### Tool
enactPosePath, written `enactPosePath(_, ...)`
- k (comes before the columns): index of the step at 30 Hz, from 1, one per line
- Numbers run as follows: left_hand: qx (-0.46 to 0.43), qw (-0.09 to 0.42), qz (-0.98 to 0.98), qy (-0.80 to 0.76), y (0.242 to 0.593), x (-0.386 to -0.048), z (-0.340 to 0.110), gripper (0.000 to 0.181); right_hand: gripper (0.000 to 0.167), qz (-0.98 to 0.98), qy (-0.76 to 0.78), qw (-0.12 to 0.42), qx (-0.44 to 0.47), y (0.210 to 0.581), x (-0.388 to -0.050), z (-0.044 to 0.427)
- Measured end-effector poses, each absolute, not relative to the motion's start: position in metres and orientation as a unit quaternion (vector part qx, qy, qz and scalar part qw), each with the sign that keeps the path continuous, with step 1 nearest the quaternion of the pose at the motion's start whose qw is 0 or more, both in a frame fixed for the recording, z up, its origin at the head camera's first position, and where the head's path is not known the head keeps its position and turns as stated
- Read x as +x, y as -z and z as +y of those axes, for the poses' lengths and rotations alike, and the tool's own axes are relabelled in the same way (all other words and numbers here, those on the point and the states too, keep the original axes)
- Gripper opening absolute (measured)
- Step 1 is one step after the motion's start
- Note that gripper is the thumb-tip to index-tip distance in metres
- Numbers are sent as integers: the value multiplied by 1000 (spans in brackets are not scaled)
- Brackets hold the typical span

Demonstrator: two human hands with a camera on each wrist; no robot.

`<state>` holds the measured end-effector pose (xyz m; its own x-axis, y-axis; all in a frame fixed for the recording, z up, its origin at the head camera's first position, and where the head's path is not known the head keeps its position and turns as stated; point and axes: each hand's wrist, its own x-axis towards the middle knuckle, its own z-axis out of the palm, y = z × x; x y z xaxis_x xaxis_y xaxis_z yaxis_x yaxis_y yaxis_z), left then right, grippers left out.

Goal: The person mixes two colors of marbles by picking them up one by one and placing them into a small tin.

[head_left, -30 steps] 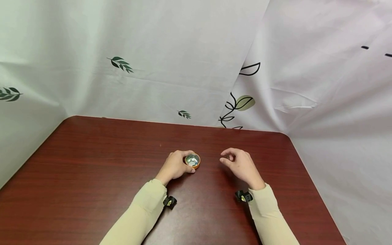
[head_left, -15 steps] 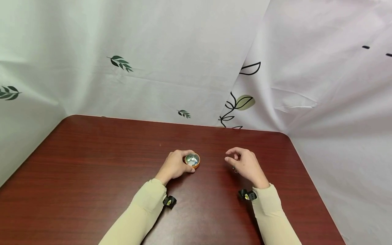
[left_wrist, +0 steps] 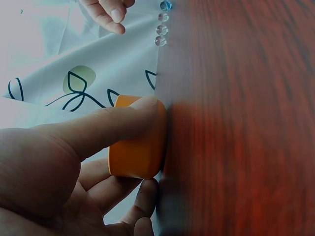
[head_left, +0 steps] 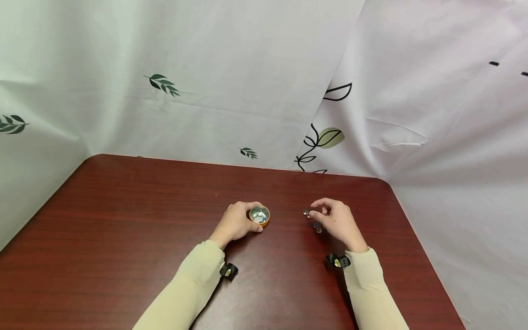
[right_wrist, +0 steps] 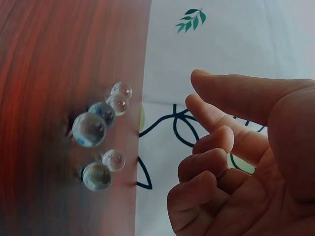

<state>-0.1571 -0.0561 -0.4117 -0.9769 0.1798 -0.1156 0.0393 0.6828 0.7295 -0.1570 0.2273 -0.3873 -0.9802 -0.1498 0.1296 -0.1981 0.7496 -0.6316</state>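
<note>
My left hand [head_left: 236, 223] grips a low round orange container [left_wrist: 140, 142] that stands on the table, thumb on one side and fingers on the other. Its top [head_left: 259, 215] looks shiny and glassy in the head view; I cannot tell exactly what is inside. Above the table hovers my right hand [right_wrist: 231, 152], its fingers loosely bent and holding nothing. Several glass marbles lie beneath and beside it, among them a clear marble [right_wrist: 114, 160], a bluish marble [left_wrist: 166, 5] and a larger marble [right_wrist: 89, 130]. In the head view the right hand partly covers this group.
The reddish-brown wooden table [head_left: 144, 238] has rounded far corners. White cloth [head_left: 206, 91] with printed leaves hangs behind it and along both sides. A small black camera [head_left: 228, 272] is strapped at the left wrist, and another camera [head_left: 337, 261] at the right.
My right hand has moved steadily to the right, away from the orange container, and the marbles formerly hidden under it have come into view. The left hand and container have stayed in place.
</note>
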Motion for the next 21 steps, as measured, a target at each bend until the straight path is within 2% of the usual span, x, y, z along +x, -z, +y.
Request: enactPosePath(21, 64, 88, 915, -389, 411, -157, -56, 62, 14, -944, -325, 16, 63, 397, -165, 244)
